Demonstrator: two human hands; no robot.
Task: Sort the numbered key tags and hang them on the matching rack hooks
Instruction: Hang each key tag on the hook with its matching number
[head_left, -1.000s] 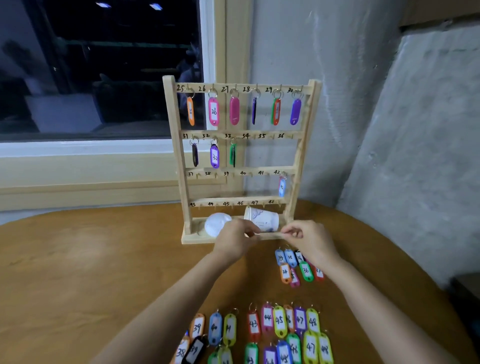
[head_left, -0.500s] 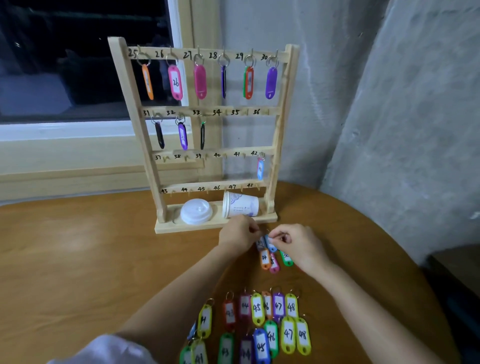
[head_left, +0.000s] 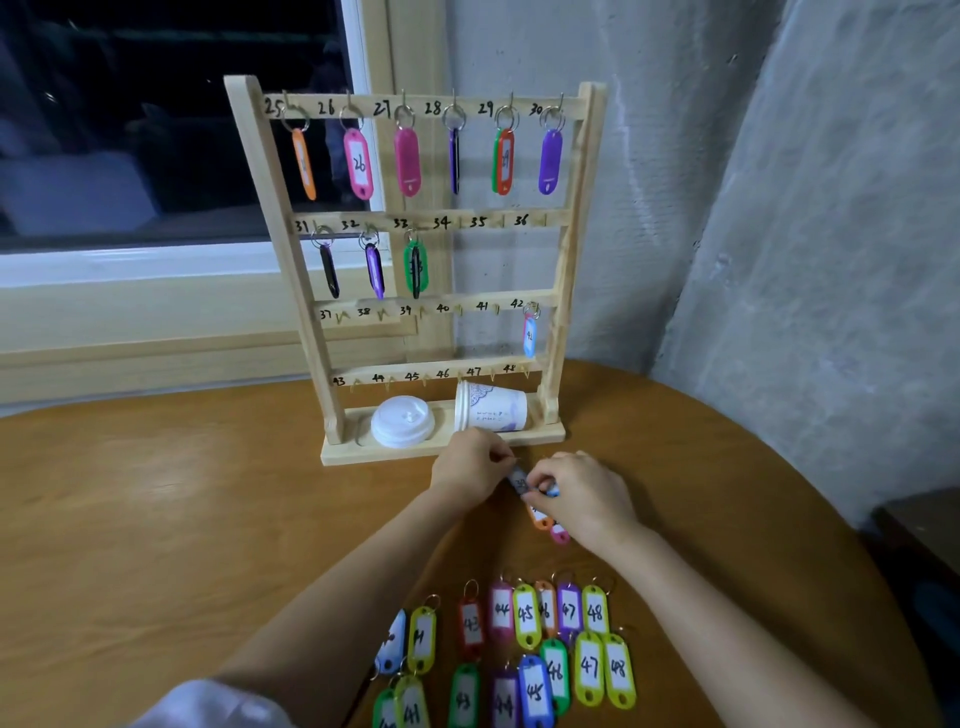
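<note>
On a round brown wooden tabletop (head_left: 156, 519), both hands are coming down from the pale wooden hook rack (head_left: 571, 234). The left hand (head_left: 470, 467) and right hand (head_left: 582, 493) are pinching a light-blue plastic numbered key tag (head_left: 519, 480) in their fingers just before the rack, likely the next to hang.

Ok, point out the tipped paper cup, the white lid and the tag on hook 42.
paper cup (head_left: 493, 410): head view, middle of its side wall.
white lid (head_left: 402, 422): head view, centre of its top.
tag on hook 42 (head_left: 529, 338): head view, its white label.
</note>
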